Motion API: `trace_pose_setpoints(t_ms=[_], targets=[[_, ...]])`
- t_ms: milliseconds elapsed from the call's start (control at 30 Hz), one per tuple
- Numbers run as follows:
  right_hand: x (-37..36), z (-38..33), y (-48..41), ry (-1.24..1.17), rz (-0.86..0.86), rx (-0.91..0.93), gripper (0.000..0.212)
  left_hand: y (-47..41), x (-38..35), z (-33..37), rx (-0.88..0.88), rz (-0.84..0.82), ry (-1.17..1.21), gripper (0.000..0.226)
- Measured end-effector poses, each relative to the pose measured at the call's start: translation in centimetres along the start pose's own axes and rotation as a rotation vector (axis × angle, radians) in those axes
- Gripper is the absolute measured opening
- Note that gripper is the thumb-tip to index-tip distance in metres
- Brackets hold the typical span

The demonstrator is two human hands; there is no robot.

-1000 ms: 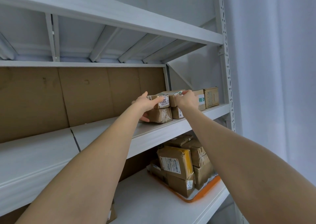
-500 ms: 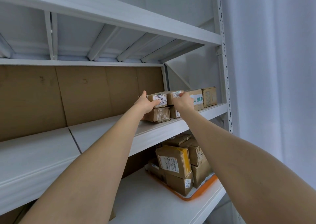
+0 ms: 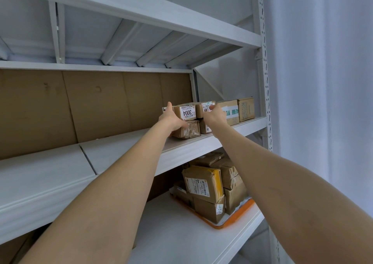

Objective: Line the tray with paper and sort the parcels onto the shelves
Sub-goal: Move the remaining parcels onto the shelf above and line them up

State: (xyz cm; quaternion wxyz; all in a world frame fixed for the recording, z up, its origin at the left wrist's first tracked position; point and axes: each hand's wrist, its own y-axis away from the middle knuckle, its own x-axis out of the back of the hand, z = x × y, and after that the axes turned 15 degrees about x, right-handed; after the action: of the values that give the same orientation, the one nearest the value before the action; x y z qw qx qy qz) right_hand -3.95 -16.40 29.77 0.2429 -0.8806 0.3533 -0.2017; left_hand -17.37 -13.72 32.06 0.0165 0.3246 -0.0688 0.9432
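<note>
Shelves [image 3: 121, 158] were white; backing board [image 3: 96, 106] at 9 o'clock plain brown. Top parcel [image 3: 186, 112] was brown, white label, black "3004". At 5 o'clock: orange tray [image 3: 245, 208], brown yellow-banded parcel [image 3: 201, 185]. Curtain [image 3: 323, 102] was pale grey.

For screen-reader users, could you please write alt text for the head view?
A person reaches to a white shelf: the left hand presses the side of a parcel labelled 3004, the right hand touches the parcel beside it. Below, an orange tray holds more parcels.
</note>
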Motion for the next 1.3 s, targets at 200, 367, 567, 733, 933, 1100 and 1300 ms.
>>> trace_pose_setpoints(t_ms=[200, 367, 567, 733, 933, 1100, 1300], targets=[[0.4, 0.0, 0.7, -0.008, -0.027, -0.002, 0.04, 0.4, -0.2, -0.1, 0.059, 0.023, 0.03, 0.1], [1.5, -0.4, 1.6, 0.019, -0.02, 0.012, 0.048, 1.7, -0.1, -0.1, 0.054, 0.091, 0.078, 0.077], [2.6, -1.2, 3.2, 0.035, -0.029, 0.018, 0.052, 3.8, 0.5, -0.1, -0.005, 0.244, 0.054, 0.069], [3.2, -1.6, 5.7, 0.042, -0.031, 0.012, 0.047, 6.4, 0.6, -1.1, -0.118, 0.332, 0.094, 0.068], [3.2, -1.5, 9.5, 0.067, -0.013, -0.001, 0.048, 10.3, 0.1, -2.9, -0.21, 0.358, 0.114, 0.053], [2.7, -0.4, 12.7, 0.046, 0.048, 0.01, 0.042, 14.0, -1.1, -5.7, -0.39, 0.404, 0.001, 0.03], [1.4, 1.7, 16.9, 0.098, 0.019, -0.026, 0.033, 16.4, -2.8, -11.3, -0.408, 0.253, -0.194, 0.019]])
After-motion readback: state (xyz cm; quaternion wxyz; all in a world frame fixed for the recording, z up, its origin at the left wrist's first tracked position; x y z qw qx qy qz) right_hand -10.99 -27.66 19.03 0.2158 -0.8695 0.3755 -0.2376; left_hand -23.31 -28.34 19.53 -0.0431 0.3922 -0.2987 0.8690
